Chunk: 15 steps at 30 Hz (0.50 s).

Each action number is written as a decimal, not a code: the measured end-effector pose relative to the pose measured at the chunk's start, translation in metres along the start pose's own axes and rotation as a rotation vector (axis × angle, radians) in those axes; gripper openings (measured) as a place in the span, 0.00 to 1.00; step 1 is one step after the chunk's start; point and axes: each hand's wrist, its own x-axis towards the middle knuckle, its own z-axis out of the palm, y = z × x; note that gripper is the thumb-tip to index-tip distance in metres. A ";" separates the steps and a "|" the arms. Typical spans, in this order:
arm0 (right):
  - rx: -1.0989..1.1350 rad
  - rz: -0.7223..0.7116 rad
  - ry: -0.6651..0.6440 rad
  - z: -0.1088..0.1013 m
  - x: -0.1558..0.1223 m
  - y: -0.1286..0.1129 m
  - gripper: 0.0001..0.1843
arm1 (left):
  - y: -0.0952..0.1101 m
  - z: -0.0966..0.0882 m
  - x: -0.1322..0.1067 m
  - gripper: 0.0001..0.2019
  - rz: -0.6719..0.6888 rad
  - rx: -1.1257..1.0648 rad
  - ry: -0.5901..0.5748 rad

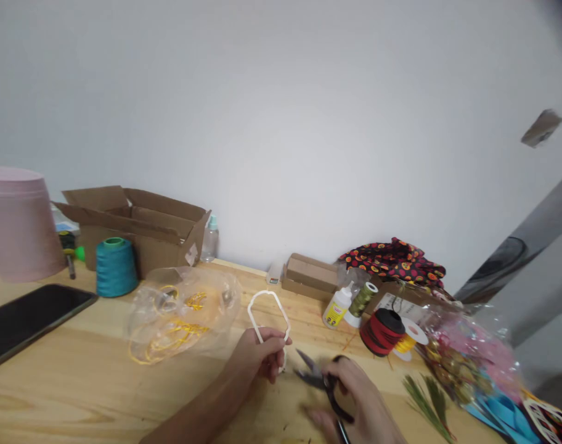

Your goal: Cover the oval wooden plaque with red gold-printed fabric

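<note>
The left hand (262, 356) hides part of the white looped strip (283, 310). At lower right, the blurred right hand (357, 391) partly covers the black-handled metal scissors (314, 380). The left edge crops the flat black smartphone (36, 319) and pink cylindrical bin (22, 228). Print on the white, yellow-labelled plastic bottle (337, 308) is too small to read.
</note>
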 end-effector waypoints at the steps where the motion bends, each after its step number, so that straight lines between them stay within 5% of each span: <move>1: -0.018 -0.029 0.004 0.006 0.017 0.000 0.13 | 0.000 -0.001 0.000 0.08 0.009 -0.009 0.010; 6: -0.013 -0.083 0.074 0.034 0.059 0.006 0.09 | 0.001 -0.005 0.003 0.07 0.022 -0.035 0.027; 15: 0.026 -0.009 0.044 0.041 0.048 0.021 0.09 | -0.005 -0.001 0.003 0.08 0.018 -0.019 -0.093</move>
